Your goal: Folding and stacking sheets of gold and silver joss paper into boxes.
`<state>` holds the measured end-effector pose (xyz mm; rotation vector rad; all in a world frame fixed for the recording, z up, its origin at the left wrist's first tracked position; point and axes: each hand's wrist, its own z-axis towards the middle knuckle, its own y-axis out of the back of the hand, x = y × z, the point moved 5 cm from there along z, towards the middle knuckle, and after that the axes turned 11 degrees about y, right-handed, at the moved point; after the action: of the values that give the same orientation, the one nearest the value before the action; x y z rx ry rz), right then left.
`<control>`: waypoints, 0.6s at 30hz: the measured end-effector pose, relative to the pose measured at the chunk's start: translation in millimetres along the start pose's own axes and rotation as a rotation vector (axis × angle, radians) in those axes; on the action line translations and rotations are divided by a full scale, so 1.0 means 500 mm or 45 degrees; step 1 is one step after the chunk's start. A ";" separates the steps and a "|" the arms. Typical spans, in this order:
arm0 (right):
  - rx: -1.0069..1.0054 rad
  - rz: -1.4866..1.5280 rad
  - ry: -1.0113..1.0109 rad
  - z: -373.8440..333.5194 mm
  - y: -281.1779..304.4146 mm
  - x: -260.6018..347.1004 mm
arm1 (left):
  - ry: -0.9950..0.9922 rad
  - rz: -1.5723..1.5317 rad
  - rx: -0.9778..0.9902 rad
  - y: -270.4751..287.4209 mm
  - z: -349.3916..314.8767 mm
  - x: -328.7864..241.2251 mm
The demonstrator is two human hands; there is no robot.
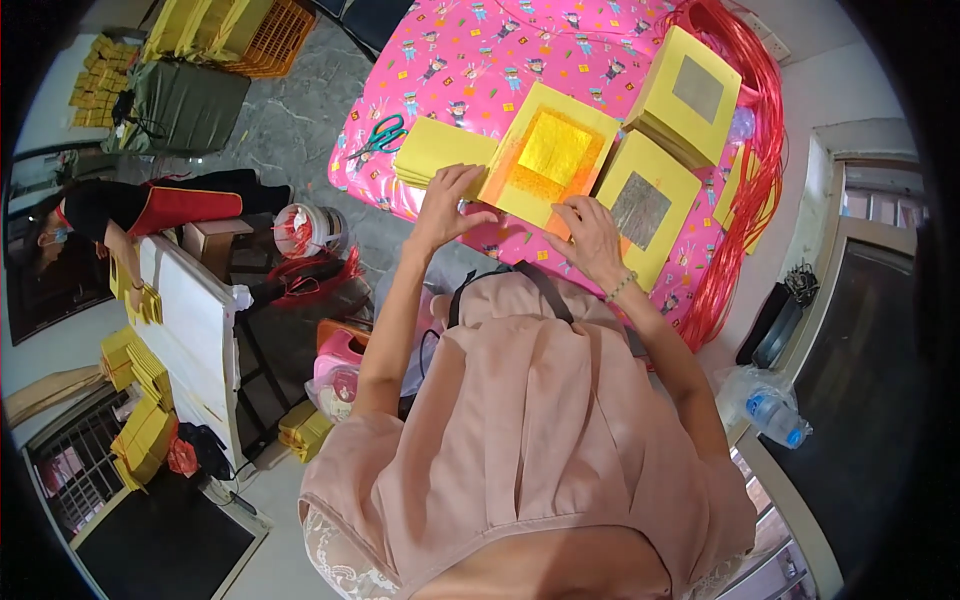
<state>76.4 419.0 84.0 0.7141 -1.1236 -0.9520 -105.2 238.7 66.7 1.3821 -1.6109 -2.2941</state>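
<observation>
A yellow joss paper sheet (508,188) with a shiny gold square and an orange border lies in front of me on the table. My left hand (440,208) is at its left edge, thumb apart from the fingers, the fingertips against a pile of folded yellow paper (442,150). My right hand (592,238) has its fingers bent together at the sheet's near right corner, seemingly pinching the edge. Right beside it lies a yellow paper stack (665,205) with a silver-grey square. Farther back is a thicker stack (650,88) with a similar square.
Green-handled scissors (385,133) lie left on the pink patterned tablecloth (470,60). Red plastic strands (735,225) hang over the table's right side. At far left, a person (165,205) handles yellow paper at a white table (185,330). A white bucket (310,231) stands between.
</observation>
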 end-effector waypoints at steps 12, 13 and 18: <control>-0.080 0.193 -0.010 0.012 0.014 -0.020 | -0.046 -0.063 0.013 0.000 0.020 -0.036; -0.081 0.192 -0.015 0.013 0.013 -0.023 | -0.048 -0.064 0.017 0.000 0.024 -0.043; -0.095 0.298 -0.141 0.017 0.010 -0.038 | -0.288 -0.037 0.048 -0.013 0.037 -0.079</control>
<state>66.9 438.1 82.9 0.4620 -1.2326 -0.8372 -90.2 274.0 88.7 1.1970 -1.7108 -2.5295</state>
